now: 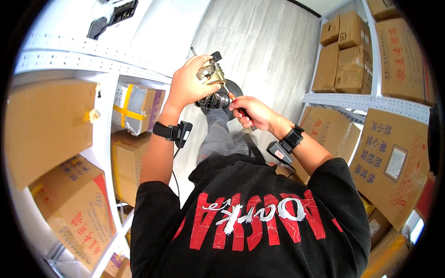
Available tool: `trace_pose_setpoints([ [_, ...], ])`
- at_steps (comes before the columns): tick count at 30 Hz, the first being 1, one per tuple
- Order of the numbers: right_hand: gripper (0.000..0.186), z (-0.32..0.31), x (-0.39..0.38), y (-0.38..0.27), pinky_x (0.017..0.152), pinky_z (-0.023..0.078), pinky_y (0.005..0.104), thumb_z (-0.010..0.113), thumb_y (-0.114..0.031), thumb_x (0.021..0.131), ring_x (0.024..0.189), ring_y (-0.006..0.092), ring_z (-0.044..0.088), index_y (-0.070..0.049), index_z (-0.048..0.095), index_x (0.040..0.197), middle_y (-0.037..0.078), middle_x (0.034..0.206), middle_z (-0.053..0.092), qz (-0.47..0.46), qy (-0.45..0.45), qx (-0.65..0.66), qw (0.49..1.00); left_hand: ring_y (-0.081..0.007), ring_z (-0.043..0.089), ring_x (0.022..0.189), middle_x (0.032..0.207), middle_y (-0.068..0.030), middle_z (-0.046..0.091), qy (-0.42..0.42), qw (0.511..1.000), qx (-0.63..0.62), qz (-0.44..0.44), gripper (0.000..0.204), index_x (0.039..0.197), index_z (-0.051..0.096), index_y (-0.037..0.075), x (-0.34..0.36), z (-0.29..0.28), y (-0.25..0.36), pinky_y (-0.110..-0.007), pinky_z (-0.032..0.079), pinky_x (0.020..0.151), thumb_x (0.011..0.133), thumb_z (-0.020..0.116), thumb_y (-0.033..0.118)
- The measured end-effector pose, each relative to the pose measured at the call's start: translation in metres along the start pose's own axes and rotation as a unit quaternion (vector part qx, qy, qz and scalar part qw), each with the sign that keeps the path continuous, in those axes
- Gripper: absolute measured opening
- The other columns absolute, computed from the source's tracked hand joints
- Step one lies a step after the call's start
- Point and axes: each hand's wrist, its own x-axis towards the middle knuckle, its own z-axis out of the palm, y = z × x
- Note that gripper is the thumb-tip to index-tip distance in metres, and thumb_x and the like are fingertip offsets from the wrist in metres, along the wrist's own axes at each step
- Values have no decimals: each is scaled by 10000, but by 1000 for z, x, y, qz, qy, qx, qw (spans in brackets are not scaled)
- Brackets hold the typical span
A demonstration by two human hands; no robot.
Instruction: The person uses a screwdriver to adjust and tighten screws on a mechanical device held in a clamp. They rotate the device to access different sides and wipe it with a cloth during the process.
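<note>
My left hand (189, 84) is wrapped round a brass-coloured metal machine part (211, 74), held up over the floor. A black knob juts from its top, and a ribbed black section (209, 101) shows below my fingers. What kind of device it is I cannot tell. My right hand (252, 112) is closed on a slim tool that looks like a screwdriver (231, 96), with red-orange near its front. The tool's thin front end points up at the lower right side of the metal part; whether it touches is too small to tell.
White metal shelving (111, 139) with cardboard boxes (51, 125) stands on my left. More shelving (343, 99) with stacked boxes (352, 69) is on my right. Grey floor (259, 41) lies ahead. Dark objects (123, 11) rest on the white surface at upper left.
</note>
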Motion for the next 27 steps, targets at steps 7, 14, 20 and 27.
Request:
trace_pose_setpoints([
  [7,227,-1,-8,26,413,308,207,408,-217,1022,445,65,361,-46,533,1106,15,717,529,-112,-15,33,993,-243,640,958,1062,-108,637,-40,997,-18,61,645,1158,590,33,8,6,-15,-328,514,831,570,828,152],
  [14,286,-2,10,50,360,223,235,411,-281,1015,397,65,315,-39,545,1087,42,693,534,-96,-57,192,975,-214,591,1014,1113,-95,593,-98,994,-41,16,713,1208,567,27,12,3,-17,-320,465,906,556,831,145],
  [20,301,-4,13,57,421,294,254,466,-277,975,430,100,367,6,557,927,105,701,575,-82,-119,253,957,-209,575,1072,1173,-96,576,-104,994,-29,21,735,1240,550,7,10,6,-27,-327,448,952,587,822,208],
  [27,343,-14,5,57,380,238,219,396,-350,1023,422,56,302,-47,543,959,21,670,491,-59,-187,266,944,-206,582,1023,1117,-79,589,-75,996,-40,-3,739,1220,568,40,8,11,-23,-326,458,918,560,845,222],
])
